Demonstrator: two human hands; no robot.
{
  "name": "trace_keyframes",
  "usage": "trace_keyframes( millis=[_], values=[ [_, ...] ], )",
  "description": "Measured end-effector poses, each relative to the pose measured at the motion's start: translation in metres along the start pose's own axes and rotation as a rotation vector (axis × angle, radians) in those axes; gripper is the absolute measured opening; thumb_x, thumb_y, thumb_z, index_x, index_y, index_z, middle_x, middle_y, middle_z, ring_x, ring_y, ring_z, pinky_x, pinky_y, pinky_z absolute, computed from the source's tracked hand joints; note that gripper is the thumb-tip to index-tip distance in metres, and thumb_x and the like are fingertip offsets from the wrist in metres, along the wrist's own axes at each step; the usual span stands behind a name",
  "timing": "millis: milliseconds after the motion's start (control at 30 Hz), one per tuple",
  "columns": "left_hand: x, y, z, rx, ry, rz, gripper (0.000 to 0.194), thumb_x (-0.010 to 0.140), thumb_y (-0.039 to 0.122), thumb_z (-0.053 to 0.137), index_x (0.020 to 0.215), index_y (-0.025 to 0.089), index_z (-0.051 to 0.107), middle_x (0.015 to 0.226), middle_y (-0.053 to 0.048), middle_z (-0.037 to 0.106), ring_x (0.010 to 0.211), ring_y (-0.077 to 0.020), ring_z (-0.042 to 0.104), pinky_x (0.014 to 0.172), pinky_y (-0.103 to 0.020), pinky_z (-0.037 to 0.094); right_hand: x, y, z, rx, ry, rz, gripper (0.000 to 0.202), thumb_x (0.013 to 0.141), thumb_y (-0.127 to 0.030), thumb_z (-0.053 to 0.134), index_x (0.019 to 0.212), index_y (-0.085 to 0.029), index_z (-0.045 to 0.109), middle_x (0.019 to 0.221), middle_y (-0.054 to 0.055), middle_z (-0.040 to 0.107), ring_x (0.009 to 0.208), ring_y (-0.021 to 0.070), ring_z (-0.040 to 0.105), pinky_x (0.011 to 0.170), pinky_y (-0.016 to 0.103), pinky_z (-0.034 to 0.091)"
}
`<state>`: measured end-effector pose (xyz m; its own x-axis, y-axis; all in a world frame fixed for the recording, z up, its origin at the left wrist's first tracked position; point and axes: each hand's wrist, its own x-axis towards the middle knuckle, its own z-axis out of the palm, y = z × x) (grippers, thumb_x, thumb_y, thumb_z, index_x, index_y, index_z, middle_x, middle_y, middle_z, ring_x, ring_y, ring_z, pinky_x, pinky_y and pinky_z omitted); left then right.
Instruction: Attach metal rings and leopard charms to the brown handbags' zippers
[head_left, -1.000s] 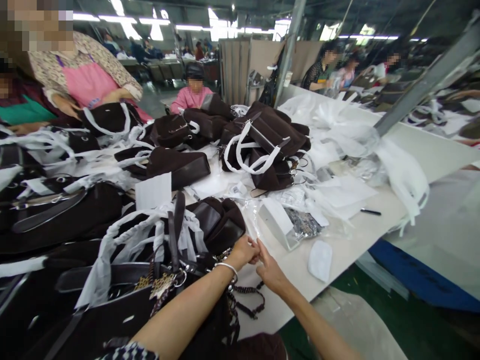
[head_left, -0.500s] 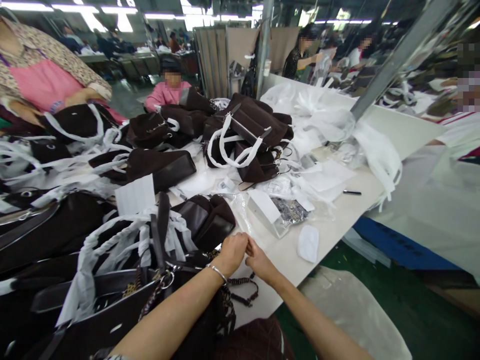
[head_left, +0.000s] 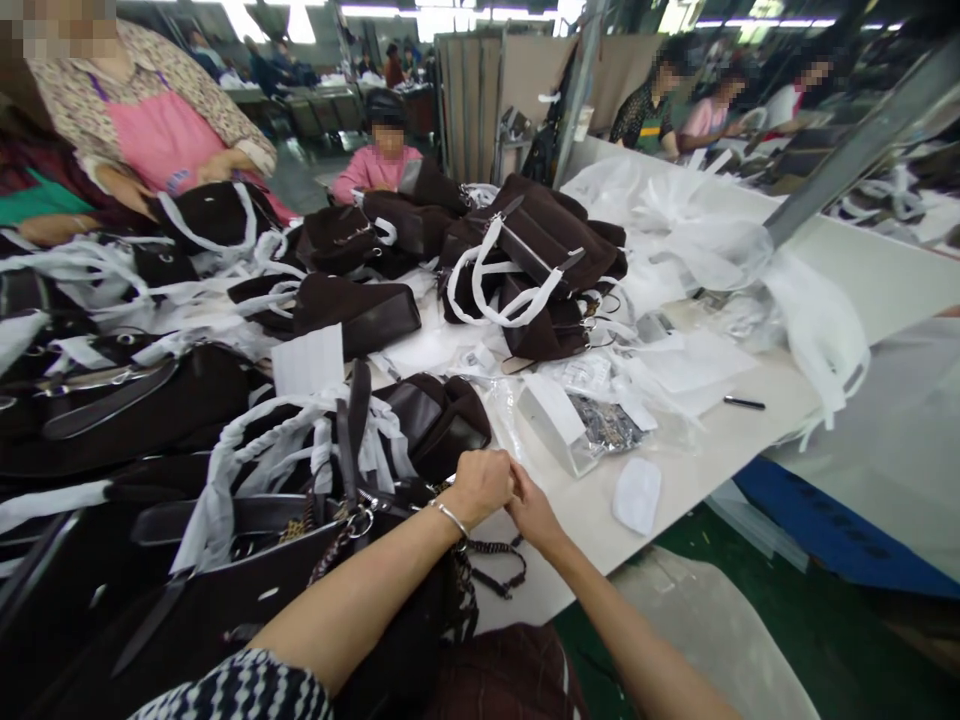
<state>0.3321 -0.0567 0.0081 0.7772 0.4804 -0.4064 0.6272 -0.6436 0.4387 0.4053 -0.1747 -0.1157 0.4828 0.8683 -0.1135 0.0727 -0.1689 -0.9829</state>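
Observation:
My left hand [head_left: 484,487] and my right hand [head_left: 531,508] meet above the table edge, fingers closed and fingertips together. Whatever they pinch is too small or hidden to make out. Just below them a dark braided strap [head_left: 499,568] lies on the white table [head_left: 544,585]. Beside my left forearm is a dark brown bag [head_left: 300,600] with a metal ring and handles wrapped in white paper [head_left: 217,480]. Behind my hands lies another dark bag [head_left: 450,415].
Clear packets [head_left: 611,425], a white oval piece [head_left: 637,495] and a black pen [head_left: 744,403] lie to the right. More wrapped bags [head_left: 555,235] are piled behind. A person in a pink apron [head_left: 161,140] stands at the back left; a slanted metal post [head_left: 847,150] rises at the right.
The view has swung left, so the scene sits further right. My hands remain together at the same spot by the bag; more of my left sleeve shows.

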Motion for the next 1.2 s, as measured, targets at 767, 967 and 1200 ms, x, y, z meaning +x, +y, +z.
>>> trace_keyframes(
  millis=[767,967,1200],
  values=[
    [-0.196,-0.094,-0.075,-0.917,0.572,-0.145,0.009,0.080,0.022,0.055,0.073,0.018,0.058,0.075,0.000,0.068,0.071,-0.0145,0.063,0.067,-0.023,0.047,-0.015,-0.147,0.031,-0.263,-0.087,0.043,0.044,0.082,-0.045,0.067,0.119,-0.022,0.067,0.110,0.013,0.072,0.072,0.0236,0.069,0.071,0.042,0.058],
    [-0.209,-0.090,-0.065,-0.764,0.488,-0.101,0.009,0.074,0.016,0.053,0.066,0.018,0.058,0.061,0.003,0.058,0.057,-0.0109,0.050,0.056,-0.022,0.035,-0.035,-0.223,0.105,0.506,-0.157,0.198,0.035,0.075,-0.045,0.078,0.099,-0.020,0.074,0.111,0.011,0.073,0.070,0.0158,0.071,0.058,0.026,0.061],
    [-0.222,-0.105,-0.055,-0.938,0.458,-0.108,0.007,0.069,0.019,0.054,0.069,0.016,0.060,0.063,0.002,0.061,0.058,-0.0117,0.052,0.053,-0.021,0.036,-0.037,-0.246,0.127,0.565,-0.120,0.260,0.032,0.064,-0.035,0.088,0.089,-0.018,0.078,0.099,0.009,0.077,0.091,0.0214,0.073,0.084,0.027,0.061]
  ],
)
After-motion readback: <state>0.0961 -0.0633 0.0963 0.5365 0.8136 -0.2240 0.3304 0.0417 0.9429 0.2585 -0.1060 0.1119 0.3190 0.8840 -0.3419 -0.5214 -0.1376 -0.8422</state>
